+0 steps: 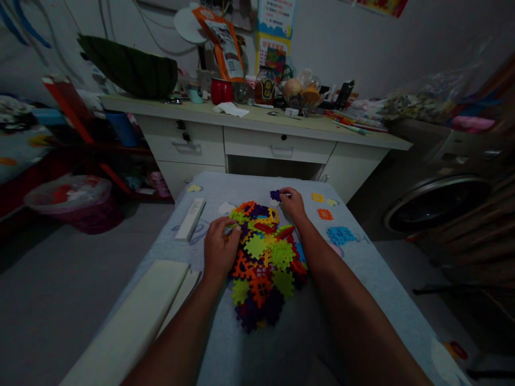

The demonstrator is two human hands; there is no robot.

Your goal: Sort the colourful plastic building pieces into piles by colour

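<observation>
A heap of colourful plastic interlocking pieces (265,257), orange, yellow-green, red and purple, lies in the middle of a cloth-covered table (362,268). My left hand (219,249) rests on the heap's left edge, its fingers closed on a green piece. My right hand (293,203) reaches past the far side of the heap, fingers pinched on a small purple piece (275,195).
A long white box (190,219) lies left of the heap and a larger pale one (132,321) at the near left. A cluttered desk (249,120) stands behind, a washing machine (438,201) at the right, a pink basket (72,201) on the floor.
</observation>
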